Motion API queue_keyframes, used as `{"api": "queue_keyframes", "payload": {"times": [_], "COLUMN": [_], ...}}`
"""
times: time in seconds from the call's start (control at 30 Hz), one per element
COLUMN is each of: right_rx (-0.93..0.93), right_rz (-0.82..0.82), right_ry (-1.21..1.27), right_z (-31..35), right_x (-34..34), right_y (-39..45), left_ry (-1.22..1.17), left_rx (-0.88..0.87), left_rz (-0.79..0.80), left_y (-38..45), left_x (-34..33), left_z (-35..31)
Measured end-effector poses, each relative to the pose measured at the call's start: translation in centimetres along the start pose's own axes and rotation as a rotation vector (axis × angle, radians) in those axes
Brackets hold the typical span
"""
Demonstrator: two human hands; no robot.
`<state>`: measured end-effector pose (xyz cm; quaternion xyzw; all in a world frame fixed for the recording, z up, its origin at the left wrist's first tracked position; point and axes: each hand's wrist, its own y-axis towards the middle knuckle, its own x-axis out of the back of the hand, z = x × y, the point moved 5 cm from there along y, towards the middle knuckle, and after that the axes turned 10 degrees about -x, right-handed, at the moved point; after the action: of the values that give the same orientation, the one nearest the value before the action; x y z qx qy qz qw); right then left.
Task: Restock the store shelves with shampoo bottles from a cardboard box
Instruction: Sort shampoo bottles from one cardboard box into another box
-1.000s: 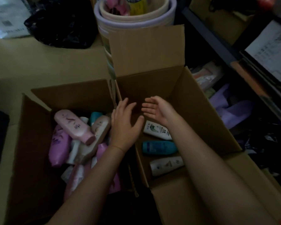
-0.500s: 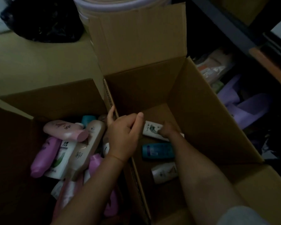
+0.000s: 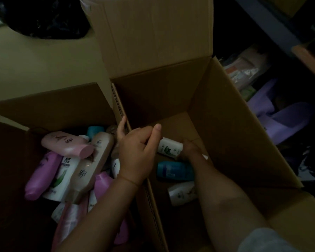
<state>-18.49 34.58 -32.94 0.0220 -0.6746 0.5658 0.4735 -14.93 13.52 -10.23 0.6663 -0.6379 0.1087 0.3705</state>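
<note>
Inside the right-hand cardboard box (image 3: 231,128), my right hand (image 3: 189,149) closes on the white shampoo bottle (image 3: 169,147) while my left hand (image 3: 136,153) grips the dividing wall; I should lift it straight up.

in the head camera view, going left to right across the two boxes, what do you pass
Purple bottle → pink bottle → beige bottle → left hand → white bottle → right hand → right box's far wall.
</note>
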Motion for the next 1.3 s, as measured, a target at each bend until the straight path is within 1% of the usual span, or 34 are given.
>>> {"api": "queue_keyframes", "payload": {"times": [0.1, 0.27, 0.37, 0.43, 0.53, 0.6, 0.63, 0.7, 0.73, 0.83, 0.9, 0.97, 1.03, 1.1, 1.17, 1.2, 1.23, 1.27, 1.3], "right_rx": [0.016, 0.075, 0.138, 0.187, 0.277, 0.355, 0.402, 0.496, 0.537, 0.615, 0.658, 0.677, 0.656, 0.608, 0.563, 0.539, 0.514, 0.487, 0.460], "right_rz": [0.102, 0.349, 0.410, 0.409, 0.396, 0.358, 0.337, 0.299, 0.295, 0.322, 0.254, 0.133, 0.032, -0.011, -0.007, 0.001, 0.013, 0.027, 0.040], "right_ry": [0.200, 0.734, 0.853, 0.892, 0.968, 1.000, 1.015, 1.003, 0.964, 0.752, 0.623, 0.606, 0.641, 0.657, 0.640, 0.634, 0.631, 0.630, 0.628], "right_z": [1.2, 4.0, 5.4, 6.0, 6.7, 7.6, 8.2, 9.6, 10.4, 12.9, 14.3, 14.9, 14.7, 14.1, 13.5, 13.2, 12.8, 12.3, 11.8], "right_x": [0.8, 3.0, 5.7, 8.1, 11.1, 12.1, 12.4, 12.3, 11.8, 9.6, 8.8, 8.9, 9.2, 9.1, 8.6, 8.3, 8.0, 7.6, 7.3], "right_y": [-0.9, -5.3, -9.3, -12.5, -17.5, -20.5, -21.9, -24.4, -25.6, -28.7, -29.8, -29.9, -29.2, -28.0, -26.7, -25.9, -25.3, -24.6, -23.9], "left_ry": [0.006, 0.022, 0.033, 0.006, -0.090, -0.202, -0.325, -0.709, -0.834, -0.916, -0.940, -0.765, -0.511, -0.304, -0.048, 0.104, 0.208, 0.235, 0.176], "left_rx": [-0.011, -0.040, -0.028, -0.006, 0.072, 0.148, 0.219, 0.397, 0.456, 0.595, 0.666, 0.670, 0.682, 0.758, 0.804, 0.754, 0.652, 0.535, 0.440], "left_rz": [0.008, 0.026, 0.068, 0.085, 0.101, 0.106, 0.092, -0.006, -0.074, -0.246, -0.300, -0.280, -0.193, -0.078, -0.002, -0.013, -0.050, -0.085, -0.086], "left_y": [0.1, 0.4, 0.5, 0.5, 0.4, 0.0, -0.1, 0.0, 0.1, -0.1, -0.9, -1.9, -3.3, -5.0, -5.7, -5.4, -4.7, -3.7, -2.8], "left_x": [-0.1, -0.3, 0.0, 0.3, 0.7, 1.3, 1.8, 3.1, 4.0, 7.8, 10.2, 12.4, 13.6, 13.4, 12.8, 12.8, 12.6, 12.1, 11.1], "left_z": [-0.3, -0.5, -0.8, -0.9, -0.1, 0.1, 0.1, 0.0, 0.4, 3.1, 5.9, 8.8, 11.5, 13.0, 12.9, 12.0, 10.7, 9.0, 7.2]}}
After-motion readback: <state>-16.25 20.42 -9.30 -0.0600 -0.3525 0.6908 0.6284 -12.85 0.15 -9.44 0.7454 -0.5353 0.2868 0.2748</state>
